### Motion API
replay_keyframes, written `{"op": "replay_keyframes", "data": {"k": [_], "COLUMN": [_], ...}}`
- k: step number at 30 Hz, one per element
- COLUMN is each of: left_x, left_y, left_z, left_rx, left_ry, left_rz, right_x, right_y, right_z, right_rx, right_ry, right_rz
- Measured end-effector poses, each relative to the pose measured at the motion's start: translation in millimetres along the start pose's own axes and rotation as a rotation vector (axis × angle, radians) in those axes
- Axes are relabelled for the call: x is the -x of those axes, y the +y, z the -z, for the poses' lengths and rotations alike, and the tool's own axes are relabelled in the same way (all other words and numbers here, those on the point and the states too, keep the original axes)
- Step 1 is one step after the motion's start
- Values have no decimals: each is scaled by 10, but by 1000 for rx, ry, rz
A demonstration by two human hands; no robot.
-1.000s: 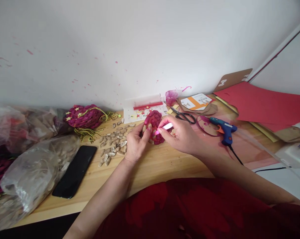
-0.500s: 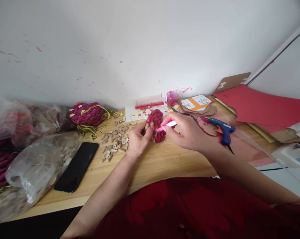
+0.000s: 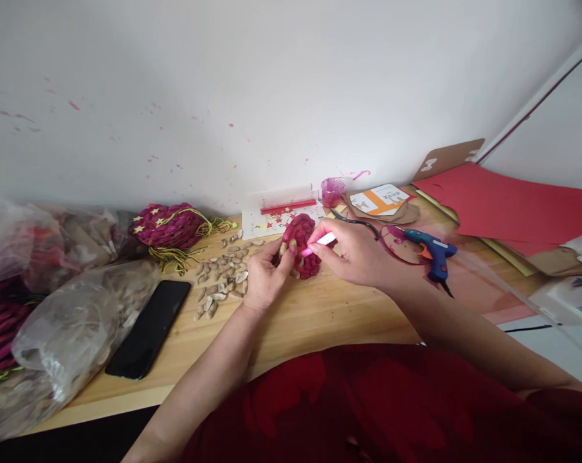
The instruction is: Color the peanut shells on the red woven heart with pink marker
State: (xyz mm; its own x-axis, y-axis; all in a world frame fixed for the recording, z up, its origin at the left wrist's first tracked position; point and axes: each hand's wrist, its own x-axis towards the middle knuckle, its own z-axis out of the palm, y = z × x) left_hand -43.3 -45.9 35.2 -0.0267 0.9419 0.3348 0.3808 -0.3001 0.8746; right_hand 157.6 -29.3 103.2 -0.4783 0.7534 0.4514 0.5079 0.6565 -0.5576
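A small magenta craft piece [image 3: 302, 247] made of painted shells stands on edge near the middle of the wooden table [image 3: 295, 321]. My left hand [image 3: 264, 276] grips its left side, fingers closed on it. My right hand [image 3: 351, 251] pinches a white-and-pink pen-like stick [image 3: 319, 242], whose pink tip touches the piece. A scatter of loose pale shells [image 3: 220, 276] lies just left of my left hand.
A black phone [image 3: 148, 328] lies at the left front, beside plastic bags of shells [image 3: 69, 334]. A finished magenta piece with gold stars [image 3: 168, 225] sits at the back left. Scissors [image 3: 355, 222], a blue glue gun [image 3: 430, 247], a pink cup [image 3: 332, 190] and red paper [image 3: 512, 202] are to the right.
My right hand has shifted slightly left and down, bringing the stick's tip closer onto the magenta piece. My left hand keeps its hold.
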Motion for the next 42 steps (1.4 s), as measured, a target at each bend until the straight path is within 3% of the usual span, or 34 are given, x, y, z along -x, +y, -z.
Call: {"op": "replay_keyframes", "data": {"k": [8, 13, 19, 23, 27, 35, 42], "left_x": [-6, -11, -4, -1, -13, -31, -28], "left_y": [-22, -47, -28, -34, -50, -64, -116], "left_z": [-4, -7, -1, 4, 5, 8, -5], "left_rx": [10, 14, -4, -32, -35, -37, -24], "left_ry": [3, 2, 0, 2, 8, 15, 14], "left_rz": [-5, -4, -14, -13, -8, 30, 73], "right_x": [-60, -120, -105, -128, -82, 65, 104], "right_y": [-42, -27, -32, -1, 87, 472, 493], "right_z": [17, 60, 35, 57, 80, -125, -180], "right_rx": [30, 72, 35, 30, -90, -456, -459], "right_ry": [-96, -46, -110, -47, -7, 49, 77], "right_rz": [-5, 14, -24, -33, -99, -300, -295]}}
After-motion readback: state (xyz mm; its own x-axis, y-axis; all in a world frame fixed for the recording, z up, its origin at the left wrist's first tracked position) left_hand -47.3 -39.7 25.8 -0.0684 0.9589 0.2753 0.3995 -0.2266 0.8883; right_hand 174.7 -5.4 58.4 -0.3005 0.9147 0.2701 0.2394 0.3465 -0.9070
